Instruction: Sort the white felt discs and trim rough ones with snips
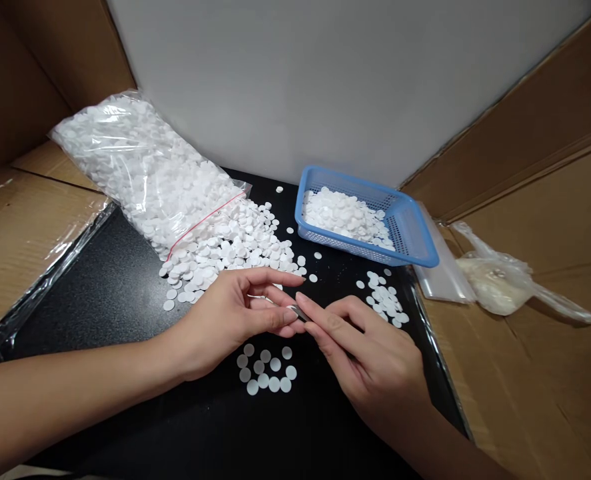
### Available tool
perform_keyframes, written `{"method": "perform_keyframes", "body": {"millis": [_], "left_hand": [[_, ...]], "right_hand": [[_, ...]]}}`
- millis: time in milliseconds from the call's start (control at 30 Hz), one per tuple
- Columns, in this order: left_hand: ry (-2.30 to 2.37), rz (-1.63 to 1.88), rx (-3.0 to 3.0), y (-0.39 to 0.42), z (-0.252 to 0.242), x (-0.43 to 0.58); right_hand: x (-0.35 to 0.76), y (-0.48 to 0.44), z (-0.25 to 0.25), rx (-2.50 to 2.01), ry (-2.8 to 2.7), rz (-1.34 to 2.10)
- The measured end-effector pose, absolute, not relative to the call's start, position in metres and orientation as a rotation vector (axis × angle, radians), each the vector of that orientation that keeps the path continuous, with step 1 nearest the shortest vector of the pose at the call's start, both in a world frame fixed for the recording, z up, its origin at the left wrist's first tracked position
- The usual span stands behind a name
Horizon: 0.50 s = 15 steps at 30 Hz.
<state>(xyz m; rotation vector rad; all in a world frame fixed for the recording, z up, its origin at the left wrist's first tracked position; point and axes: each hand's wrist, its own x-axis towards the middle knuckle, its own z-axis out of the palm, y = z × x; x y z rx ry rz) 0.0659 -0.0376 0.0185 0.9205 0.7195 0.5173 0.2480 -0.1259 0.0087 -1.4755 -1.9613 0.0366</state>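
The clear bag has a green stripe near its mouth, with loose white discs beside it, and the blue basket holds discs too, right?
No, the stripe on the clear bag is red, not green, as the head view shows. Loose white discs lie beside it, and the blue basket does hold discs.

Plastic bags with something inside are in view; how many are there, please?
2: a large bag at the left, with white discs inside and at its mouth, and a small filled clear bag on the right-hand cardboard. Others could be hidden.
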Motion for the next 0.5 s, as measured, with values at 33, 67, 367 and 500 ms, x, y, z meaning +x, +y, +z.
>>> {"method": "perform_keyframes", "body": {"millis": [33,67,367,500], "left_hand": [[0.718,0.518,0.921,-0.0377,0.0185,0.0656],[0.715,0.517,0.921,-0.0378,0.0186,0.0653],[0.703,0.506,0.984,-0.0381,0.0195,0.0648],[0.689,0.505,0.997,-0.0377,0.0205,0.0644]], "right_hand": [[0.2479,-0.1258,0.0092,-1.475,-1.963,0.032],[0.2478,-0.1257,0.0097,-1.475,-1.967,0.028],[0.2480,-0.1254,0.0092,-1.456,-1.997,-0.033],[0.2481,-0.1252,0.0092,-1.412,-1.997,-0.049]]}}
